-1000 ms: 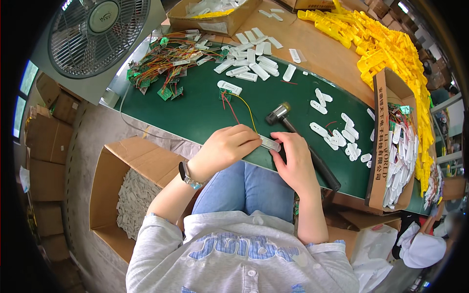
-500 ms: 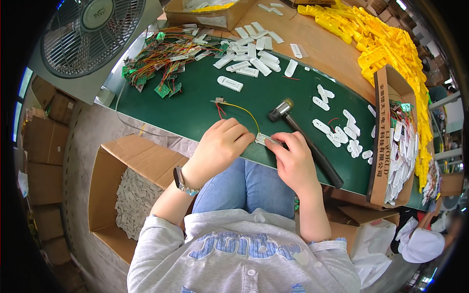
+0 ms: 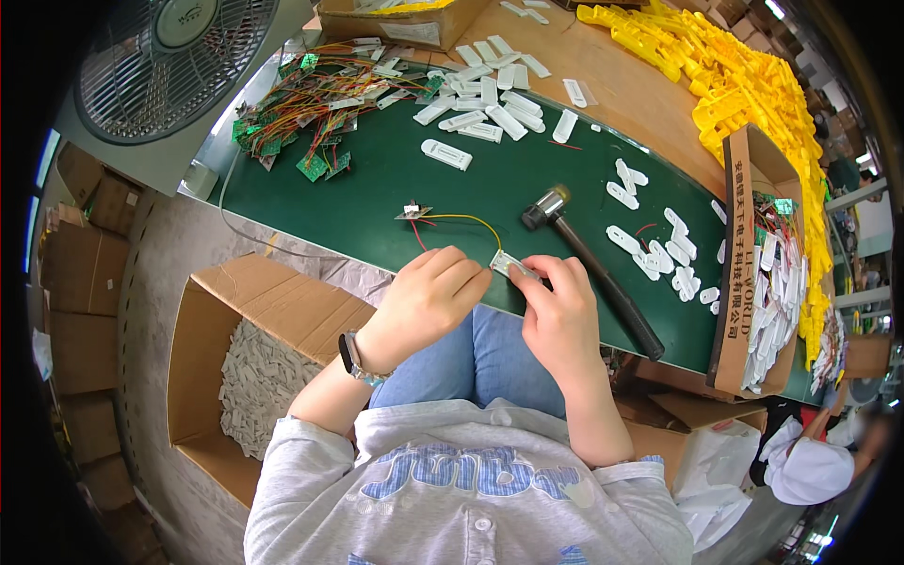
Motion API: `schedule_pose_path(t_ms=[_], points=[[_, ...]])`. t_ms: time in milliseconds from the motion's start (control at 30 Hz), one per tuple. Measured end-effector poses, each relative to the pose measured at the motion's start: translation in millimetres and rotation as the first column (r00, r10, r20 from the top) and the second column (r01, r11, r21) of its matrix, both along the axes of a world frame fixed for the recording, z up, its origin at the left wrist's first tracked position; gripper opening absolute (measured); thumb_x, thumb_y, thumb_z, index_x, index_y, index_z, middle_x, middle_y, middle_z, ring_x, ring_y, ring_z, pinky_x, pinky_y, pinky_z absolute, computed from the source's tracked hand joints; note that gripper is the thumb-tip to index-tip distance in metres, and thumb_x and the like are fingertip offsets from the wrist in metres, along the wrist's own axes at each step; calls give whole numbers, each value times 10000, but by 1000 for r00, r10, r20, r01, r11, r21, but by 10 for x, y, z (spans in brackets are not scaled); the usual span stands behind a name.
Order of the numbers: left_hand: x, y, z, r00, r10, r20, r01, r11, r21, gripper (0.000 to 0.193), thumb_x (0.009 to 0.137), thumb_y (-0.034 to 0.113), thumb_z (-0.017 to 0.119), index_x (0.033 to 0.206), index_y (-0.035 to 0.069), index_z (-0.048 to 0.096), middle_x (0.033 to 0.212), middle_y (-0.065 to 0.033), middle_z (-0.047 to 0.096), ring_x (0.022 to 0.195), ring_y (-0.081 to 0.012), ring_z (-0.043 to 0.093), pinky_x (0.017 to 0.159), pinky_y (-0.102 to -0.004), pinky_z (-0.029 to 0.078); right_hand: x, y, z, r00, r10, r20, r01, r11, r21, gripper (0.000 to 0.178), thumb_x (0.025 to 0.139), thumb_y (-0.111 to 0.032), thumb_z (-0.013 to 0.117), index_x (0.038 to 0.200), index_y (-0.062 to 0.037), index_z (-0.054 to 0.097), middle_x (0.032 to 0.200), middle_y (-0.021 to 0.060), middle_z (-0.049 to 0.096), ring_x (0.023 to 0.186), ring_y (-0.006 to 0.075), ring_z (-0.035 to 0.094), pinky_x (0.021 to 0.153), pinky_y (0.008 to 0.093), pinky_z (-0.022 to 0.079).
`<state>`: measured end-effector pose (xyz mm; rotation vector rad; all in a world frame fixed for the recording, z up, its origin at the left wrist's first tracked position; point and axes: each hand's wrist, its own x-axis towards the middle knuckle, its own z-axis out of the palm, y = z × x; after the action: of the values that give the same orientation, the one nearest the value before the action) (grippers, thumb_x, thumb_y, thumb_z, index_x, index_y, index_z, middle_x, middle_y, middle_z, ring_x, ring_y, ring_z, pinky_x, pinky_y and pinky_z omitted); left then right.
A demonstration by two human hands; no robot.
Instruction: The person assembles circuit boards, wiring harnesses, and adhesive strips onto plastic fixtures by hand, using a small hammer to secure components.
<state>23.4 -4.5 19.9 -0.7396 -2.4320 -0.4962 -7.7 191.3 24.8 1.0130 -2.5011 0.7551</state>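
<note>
White plastic piece (image 3: 503, 261) was at the table's (image 3: 348, 221) near edge, between both hands. Right hand's (image 3: 563, 306) grip pinched it, thumb and fingers at its right end. Left hand's (image 3: 435, 294) bunched fingertips sat just beside; could not tell whether pinching. Yellow wire (image 3: 463, 216) led from piece to circuit board (image 3: 412, 213).
</note>
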Motion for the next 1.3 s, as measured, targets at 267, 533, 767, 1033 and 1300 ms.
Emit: schedule_pose_path(t_ms=[267,533,767,1033,1300], points=[[-16,-46,82,995,-44,92,48,998,-33,242,672,68,682,910,26,666,902,-53,619,828,-223,608,700,-348,540,-70,60,-4,999,48,-20,-48,999,0,326,692,66,658,1003,-18,713,998,65,612,846,254,569,721,364,505],[-198,-44,67,969,-150,194,106,970,220,168,730,72,755,831,25,630,885,-71,612,838,-266,603,728,-370,526,-134,105,-21,992,129,-12,-129,991,-25,301,700,70,641,970,-40,716,969,57,613,829,236,579,711,356,503],[-264,-88,70,955,-176,239,111,959,262,297,714,130,773,957,23,638,926,-85,647,887,-304,616,778,-410,517,-143,109,-41,989,148,1,-148,987,-60,305,695,65,646,971,-42,719,971,55,615,839,233,582,711,356,506],[-307,-84,90,950,-224,216,178,961,214,358,697,119,775,1024,16,672,992,-86,665,916,-297,611,806,-389,523,-138,110,-51,990,144,7,-143,988,-57,283,708,52,643,964,-40,720,963,51,615,848,231,586,717,354,510],[-280,-35,42,956,-190,224,135,961,240,374,693,113,782,1048,24,705,996,-71,635,927,-265,593,780,-365,529,-139,113,-39,989,150,14,-149,987,-51,276,723,44,646,976,-35,723,962,56,621,848,235,590,721,354,516]])
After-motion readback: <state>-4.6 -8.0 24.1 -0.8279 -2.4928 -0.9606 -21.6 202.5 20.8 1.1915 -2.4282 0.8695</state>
